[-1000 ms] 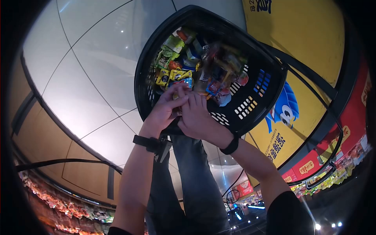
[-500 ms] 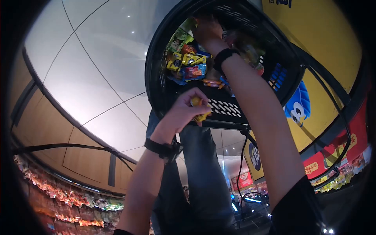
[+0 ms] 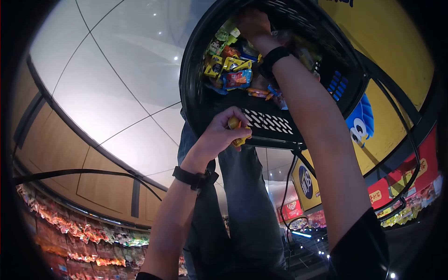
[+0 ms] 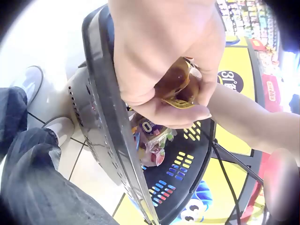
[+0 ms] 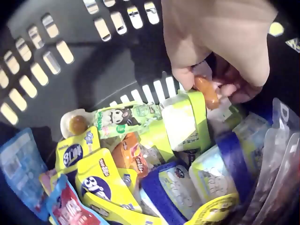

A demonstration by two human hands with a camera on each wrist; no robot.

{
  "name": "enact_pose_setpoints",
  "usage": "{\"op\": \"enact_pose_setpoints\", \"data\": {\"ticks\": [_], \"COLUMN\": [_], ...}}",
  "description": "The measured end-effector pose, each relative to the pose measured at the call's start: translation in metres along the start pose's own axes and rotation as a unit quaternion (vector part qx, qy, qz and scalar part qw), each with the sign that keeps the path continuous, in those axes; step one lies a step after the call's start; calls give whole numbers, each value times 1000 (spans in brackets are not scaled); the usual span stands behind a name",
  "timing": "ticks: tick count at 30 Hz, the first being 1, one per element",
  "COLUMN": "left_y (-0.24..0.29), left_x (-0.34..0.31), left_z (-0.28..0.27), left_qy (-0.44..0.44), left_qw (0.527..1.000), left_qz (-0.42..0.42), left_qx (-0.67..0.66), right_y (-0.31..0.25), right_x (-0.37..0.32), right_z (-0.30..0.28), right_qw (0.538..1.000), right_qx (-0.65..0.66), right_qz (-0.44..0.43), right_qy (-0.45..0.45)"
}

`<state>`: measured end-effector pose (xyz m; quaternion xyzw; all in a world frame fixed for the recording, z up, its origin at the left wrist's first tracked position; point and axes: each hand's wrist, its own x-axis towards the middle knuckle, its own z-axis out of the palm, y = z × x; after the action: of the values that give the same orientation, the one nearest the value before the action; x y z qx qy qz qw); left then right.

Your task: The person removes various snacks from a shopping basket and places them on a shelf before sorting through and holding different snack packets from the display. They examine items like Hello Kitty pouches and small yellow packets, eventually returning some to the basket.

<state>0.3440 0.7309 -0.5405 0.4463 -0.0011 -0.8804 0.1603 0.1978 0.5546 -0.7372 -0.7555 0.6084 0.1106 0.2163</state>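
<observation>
**While the right digs deep, the left holds at the rim**

As I look down, my left grip is curled tight round a small yellow packet, right against the outside of the black basket at its near rim. Open tiled floor lies to its left, and my jeans show beneath the basket. My right forearm crosses over that near rim. My right grip is down by the slotted far wall, thumb and fingertips pinching a small orange piece. It's tight in there: the wall is close behind my knuckles, a lime-green packet sits just under the orange piece, and snack packets crowd the bottom edge to edge.
</observation>
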Motion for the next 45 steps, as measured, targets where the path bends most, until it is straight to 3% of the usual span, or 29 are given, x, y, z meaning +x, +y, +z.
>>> {"op": "enact_pose_setpoints", "data": {"ticks": [5,7,8,9,11,12,14,15,17,18,20,23,25,26,27,29,30,33,35,36,39,40,45], "left_y": [1,0,-1,-1,-3,-3,0,0,-1,-1,2,7,11,12,13,7,5,-3,-9,-9,-7,-5,-7], "left_x": [-2,-1,-1,-1,-1,-2,-6,-8,-12,-14,-16,-21,-22,-22,-23,-21,-19,-11,-6,-2,0,-1,-4], "left_z": [0,-1,-1,0,2,2,2,4,1,-1,-1,2,0,1,2,0,-1,0,5,8,17,17,11], "left_qy": [7,9,7,4,10,18,30,44,40,47,48,122,144,143,143,132,106,48,57,50,30,31,54], "left_qw": [1000,1000,1000,1000,1000,1000,999,999,999,999,998,988,986,985,985,986,988,991,978,974,990,991,995], "left_qz": [-3,-5,2,11,16,22,18,16,20,21,21,58,47,64,81,99,109,126,170,189,129,128,88], "left_qx": [-4,-2,-1,2,2,2,12,19,6,-14,-31,-71,-76,-66,-55,-24,-12,-7,108,114,36,39,-9], "right_y": [-30,-40,-45,-48,-52,-56,-69,-73,-79,-81,-81,-79,-72,-66,-58,-50,-52,-52,-53,-55,-65,-66,-75], "right_x": [-37,-57,-59,-67,-86,-92,-102,-104,-101,-101,-106,-119,-135,-146,-158,-183,-195,-221,-230,-234,-251,-255,-263], "right_z": [-48,-58,-50,-37,-7,4,10,11,4,-1,0,-14,-37,-50,-65,-91,-98,-114,-124,-130,-125,-123,-121], "right_qw": [996,978,980,980,964,964,979,980,981,976,980,977,960,959,959,946,947,948,950,938,942,929,939], "right_qx": [11,204,160,160,235,235,149,145,144,130,132,168,272,284,284,306,304,309,299,317,327,346,338], "right_qz": [15,-1,12,14,-97,-93,-138,-134,-32,-21,-18,2,49,11,12,-107,-107,-69,-74,-57,14,36,35], "right_qy": [91,-41,-116,-118,-81,-81,-35,-37,-126,-171,-149,-129,-45,5,8,-19,-19,-19,-47,-127,-79,-126,-47]}}
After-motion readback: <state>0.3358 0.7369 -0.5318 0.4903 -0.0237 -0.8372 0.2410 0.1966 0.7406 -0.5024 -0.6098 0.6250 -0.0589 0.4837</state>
